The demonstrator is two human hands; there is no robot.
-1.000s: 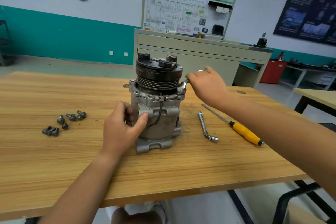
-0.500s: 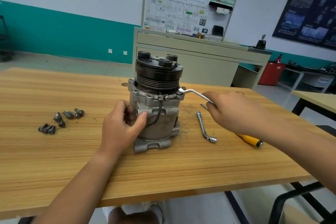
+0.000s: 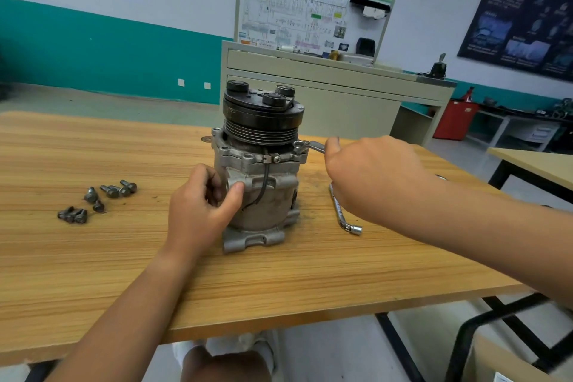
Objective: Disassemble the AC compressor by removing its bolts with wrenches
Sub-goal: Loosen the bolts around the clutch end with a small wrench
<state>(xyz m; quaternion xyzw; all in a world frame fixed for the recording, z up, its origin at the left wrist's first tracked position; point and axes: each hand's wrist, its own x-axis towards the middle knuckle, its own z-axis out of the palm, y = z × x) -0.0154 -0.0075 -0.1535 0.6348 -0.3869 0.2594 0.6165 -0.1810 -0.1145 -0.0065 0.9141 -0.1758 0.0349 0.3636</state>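
Counter [image 3: 310, 288]: loose bolts [image 3: 110, 191] at 9 o'clock. Left hand [image 3: 201, 211] grips compressor [image 3: 263, 195]; right hand [image 3: 372, 174] grips wrench [image 3: 305, 146] engaged at flange [image 3: 235, 160]: removal unfinished.

L hand [image 3: 198, 214] grips compressor [image 3: 266, 211] side, thumb fwd; R hand [image 3: 375, 177] fisted on wrench [image 3: 312, 146] handle, forearm extended.

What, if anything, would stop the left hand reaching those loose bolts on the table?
Probably nothing, so likely yes: the left hand grips the compressor, and only open table lies between it and the bolts.
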